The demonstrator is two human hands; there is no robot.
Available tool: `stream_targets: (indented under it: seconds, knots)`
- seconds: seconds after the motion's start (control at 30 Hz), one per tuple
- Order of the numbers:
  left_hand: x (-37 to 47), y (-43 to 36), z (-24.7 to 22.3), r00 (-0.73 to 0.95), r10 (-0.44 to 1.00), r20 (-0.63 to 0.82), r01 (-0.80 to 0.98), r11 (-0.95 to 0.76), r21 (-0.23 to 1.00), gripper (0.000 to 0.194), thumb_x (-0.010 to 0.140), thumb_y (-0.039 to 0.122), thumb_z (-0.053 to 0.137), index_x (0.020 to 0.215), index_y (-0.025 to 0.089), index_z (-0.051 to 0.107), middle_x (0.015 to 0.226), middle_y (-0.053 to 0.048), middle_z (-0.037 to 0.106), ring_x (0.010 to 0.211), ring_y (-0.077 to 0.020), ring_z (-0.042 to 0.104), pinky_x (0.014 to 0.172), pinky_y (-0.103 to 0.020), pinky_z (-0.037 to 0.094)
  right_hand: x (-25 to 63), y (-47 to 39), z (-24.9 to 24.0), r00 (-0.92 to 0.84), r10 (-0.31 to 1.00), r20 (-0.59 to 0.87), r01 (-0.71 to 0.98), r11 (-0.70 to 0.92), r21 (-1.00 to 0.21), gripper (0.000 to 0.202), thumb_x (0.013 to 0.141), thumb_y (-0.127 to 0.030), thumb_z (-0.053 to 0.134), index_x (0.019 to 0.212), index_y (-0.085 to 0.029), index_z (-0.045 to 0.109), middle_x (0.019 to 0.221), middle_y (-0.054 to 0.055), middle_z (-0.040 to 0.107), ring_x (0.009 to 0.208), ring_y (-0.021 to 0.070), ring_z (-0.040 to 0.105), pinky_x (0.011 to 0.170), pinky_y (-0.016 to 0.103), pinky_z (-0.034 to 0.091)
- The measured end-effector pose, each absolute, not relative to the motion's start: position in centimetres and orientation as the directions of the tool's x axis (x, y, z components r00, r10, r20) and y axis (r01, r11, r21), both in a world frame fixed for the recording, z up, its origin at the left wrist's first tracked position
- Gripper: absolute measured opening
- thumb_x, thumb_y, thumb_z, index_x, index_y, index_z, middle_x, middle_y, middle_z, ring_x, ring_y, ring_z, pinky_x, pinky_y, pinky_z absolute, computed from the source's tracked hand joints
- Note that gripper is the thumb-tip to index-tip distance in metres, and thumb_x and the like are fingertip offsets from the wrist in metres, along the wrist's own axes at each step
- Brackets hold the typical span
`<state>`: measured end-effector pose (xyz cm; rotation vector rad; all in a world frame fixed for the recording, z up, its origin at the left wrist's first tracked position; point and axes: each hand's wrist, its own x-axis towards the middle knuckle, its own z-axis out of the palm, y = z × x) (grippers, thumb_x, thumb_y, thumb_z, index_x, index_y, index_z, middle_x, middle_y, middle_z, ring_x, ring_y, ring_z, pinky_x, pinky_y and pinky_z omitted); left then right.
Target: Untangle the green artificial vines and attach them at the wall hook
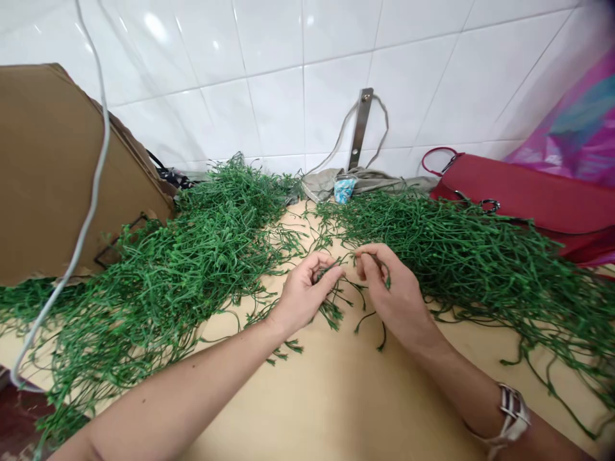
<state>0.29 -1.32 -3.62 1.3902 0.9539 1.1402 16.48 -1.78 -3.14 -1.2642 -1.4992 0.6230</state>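
On the left, a white cable [91,211] is hanging in front of a cardboard box [48,173]. Next, a left heap [192,256] of green stems is lying; the left hand [305,288] is gripping some stems [331,314]. A small cup [343,190] is standing behind — between the heaps. The right hand [396,298] is pinching another stem [388,276]; beside it a right heap [480,262] is spreading in front of a red bag [519,192]. All heaps are covering a pale table [307,397] — a tiled wall [273,109] is rising behind.
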Motion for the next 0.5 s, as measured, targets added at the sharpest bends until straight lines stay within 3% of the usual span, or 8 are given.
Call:
stream_targets:
  seconds: [0.13,0.23,0.4,0.5]
  knots:
    - [0.4,-1.4,-3.4,0.205,0.969,0.140,-0.068,-0.129,0.989,0.032,0.085,0.046,0.072,0.089,0.017,0.058,0.069,0.005,0.047,0.061,-0.0077,0.037,0.058,-0.021,0.031,16.2,-2.2,-2.2,0.006,0.905,0.425,0.475,0.371,-0.798,0.020,0.095,-0.037,0.049,0.100,-0.022,0.061,0.074,-0.001,0.052,0.067,0.0157,0.049,0.065,0.031,0.042]
    - [0.6,-1.4,-3.3,0.170,0.979,0.117,-0.130,-0.095,0.987,0.039,0.080,0.051,0.076,0.089,0.017,0.058,0.068,0.006,0.047,0.060,-0.0076,0.037,0.056,-0.021,0.030,16.2,-2.2,-1.7,-0.140,0.904,0.403,0.473,0.419,-0.775,0.018,0.091,-0.036,0.053,0.092,-0.021,0.063,0.070,-0.001,0.048,0.064,0.0156,0.046,0.058,0.030,0.039]
    - [0.6,-1.2,-3.4,0.155,0.984,0.091,-0.207,-0.058,0.977,0.049,0.073,0.057,0.080,0.090,0.018,0.057,0.075,0.003,0.054,0.066,-0.0090,0.047,0.061,-0.021,0.038,16.2,-1.9,-2.0,-0.268,0.890,0.368,0.483,0.455,-0.748,0.020,0.093,-0.036,0.053,0.085,-0.021,0.064,0.067,-0.001,0.050,0.061,0.0156,0.045,0.056,0.030,0.037]
    - [0.6,-1.2,-3.4,0.161,0.983,0.087,-0.191,-0.055,0.980,0.049,0.074,0.057,0.080,0.090,0.017,0.058,0.071,0.005,0.052,0.062,-0.0075,0.043,0.058,-0.020,0.035,16.3,-1.7,-2.6,-0.291,0.874,0.388,0.490,0.485,-0.724,0.020,0.095,-0.034,0.051,0.083,-0.022,0.062,0.068,0.000,0.055,0.063,0.0162,0.047,0.059,0.031,0.039]
